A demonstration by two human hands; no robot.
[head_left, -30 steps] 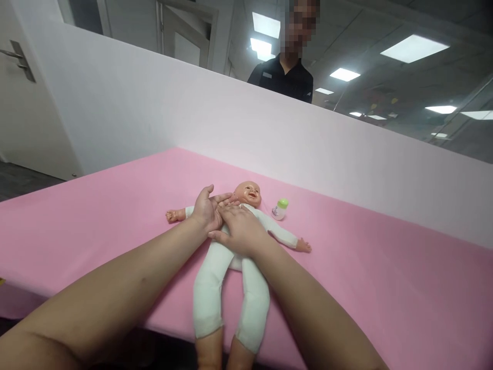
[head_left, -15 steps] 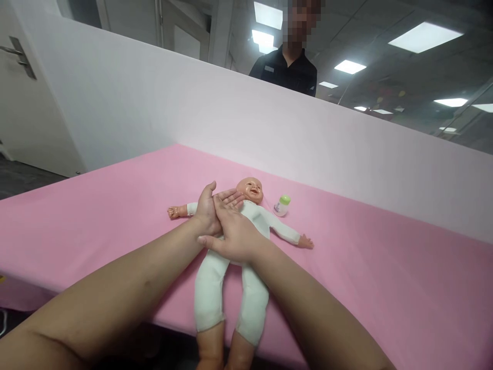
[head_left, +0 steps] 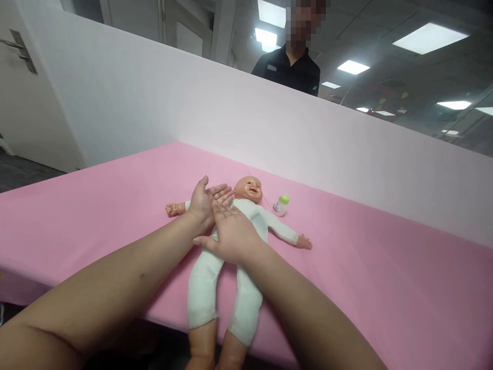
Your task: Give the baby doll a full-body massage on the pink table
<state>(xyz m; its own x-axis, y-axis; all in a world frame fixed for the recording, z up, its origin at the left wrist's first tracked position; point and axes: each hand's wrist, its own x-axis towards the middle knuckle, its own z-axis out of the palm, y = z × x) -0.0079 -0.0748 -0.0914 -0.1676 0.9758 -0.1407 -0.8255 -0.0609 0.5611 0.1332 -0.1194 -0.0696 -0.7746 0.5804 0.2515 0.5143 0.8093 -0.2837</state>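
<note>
- Table [head_left: 96, 216]: covered in pink; lies beneath the doll and extends well past it on both sides, giving it a broad, level support.
- Partition [head_left: 192, 103]: white; rises beyond the doll's head, apparently to close off the far side of the table.
- Door [head_left: 34, 118]: light-coloured, with a metal handle; well apart from the doll, on the person's left.
- Person in a dark shirt [head_left: 290, 72]: visible above the partition, past the doll's head; hands hidden.
- Baby doll [head_left: 259, 218]: lies face up on the table, arms spread, head away from the wearer. The lower legs point at the wearer and appear to pass the near edge; this orientation likely keeps the torso within easy reach of both hands.
- Left hand [head_left: 204, 203]: over the doll's side and upper arm, near its head. Palm turned up, fingers extended, nothing grasped. Whether its back bears on the doll cannot be told.
- Right hand [head_left: 233, 231]: above the doll's torso, palm down, fingers straight and grasping nothing. Its fingertips appear to lie against the left palm; the flat posture suits surface contact rather than gripping.
- Bottle [head_left: 281, 206]: small, translucent, green-capped; near the doll's head on the person's right, beside the outstretched arm. The position presumably keeps it reachable yet outside the hands' working area.
</note>
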